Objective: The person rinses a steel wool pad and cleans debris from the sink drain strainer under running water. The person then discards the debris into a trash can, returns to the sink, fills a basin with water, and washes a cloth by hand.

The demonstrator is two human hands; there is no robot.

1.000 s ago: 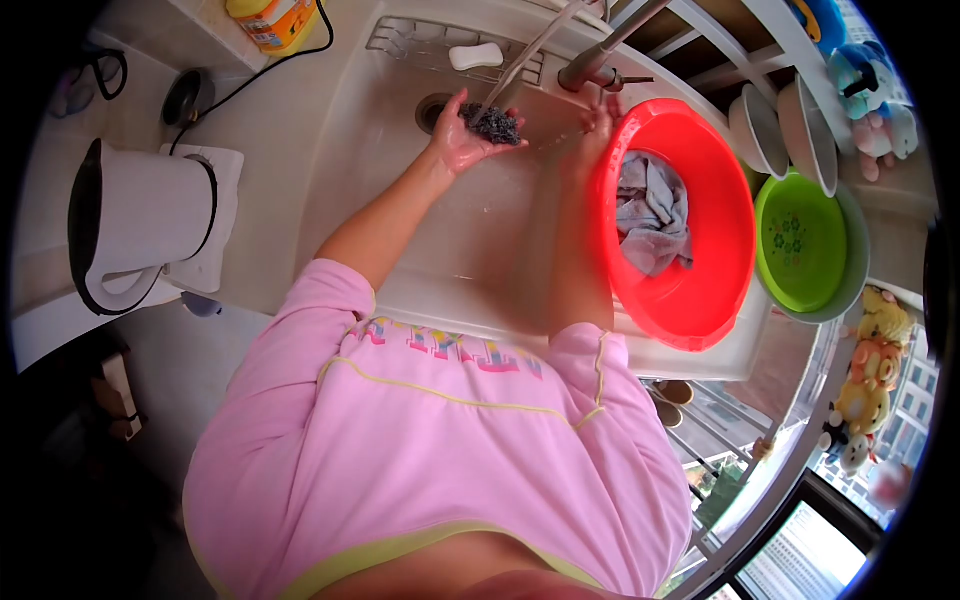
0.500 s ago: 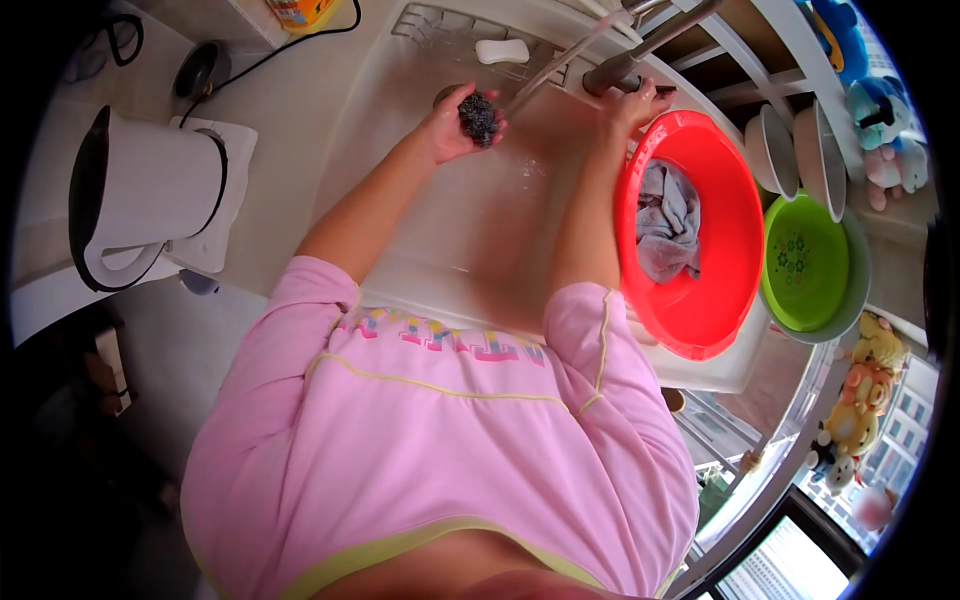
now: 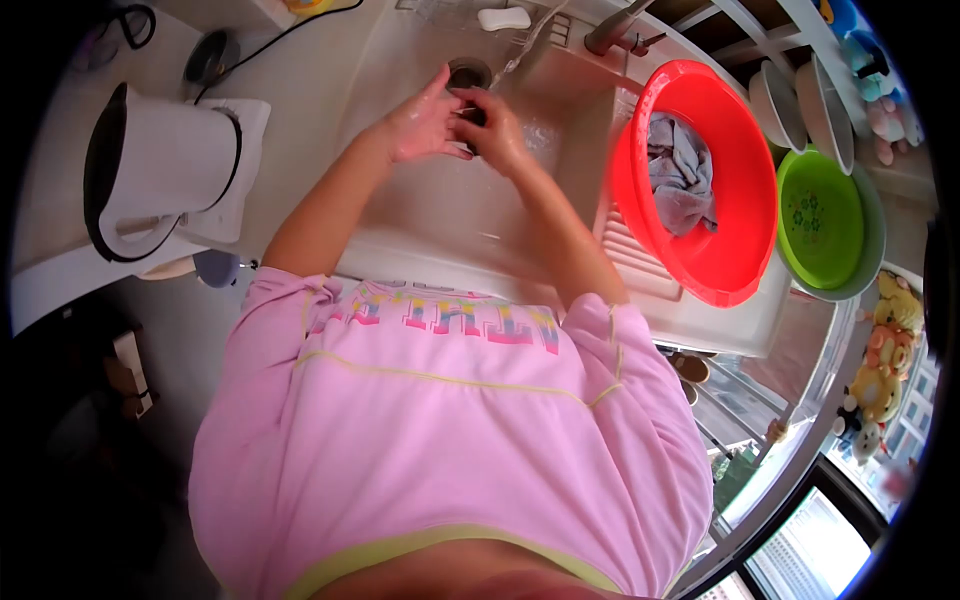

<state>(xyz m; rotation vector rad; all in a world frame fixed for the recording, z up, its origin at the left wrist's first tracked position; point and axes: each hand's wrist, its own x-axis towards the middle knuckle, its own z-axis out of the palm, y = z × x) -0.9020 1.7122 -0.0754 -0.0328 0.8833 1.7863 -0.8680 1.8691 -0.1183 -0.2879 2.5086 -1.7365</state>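
Observation:
Over the sink (image 3: pixel 440 205), my left hand (image 3: pixel 422 122) is spread with its fingers apart, touching my right hand. My right hand (image 3: pixel 492 130) curls round a dark scouring pad (image 3: pixel 472 117), mostly hidden by its fingers. Just beyond the hands is the drain (image 3: pixel 468 73). Water runs from the faucet (image 3: pixel 612 32) in a thin stream behind my right hand. A red basin (image 3: pixel 735 220) stands tilted on the ribbed drainboard to the right, with a wet grey cloth (image 3: pixel 680 175) inside.
White soap (image 3: pixel 504 18) lies at the sink's back edge. A white kettle (image 3: pixel 170 165) stands on the left counter, a black cord behind it. On the right are a green basin (image 3: pixel 820 215), hanging bowls (image 3: pixel 777 105), plush toys (image 3: pixel 888 345) and a screen (image 3: pixel 810 545).
My right hand has left the faucet handle and come over to my left hand. The scouring pad has gone from my left palm into my right fingers. The view has shifted.

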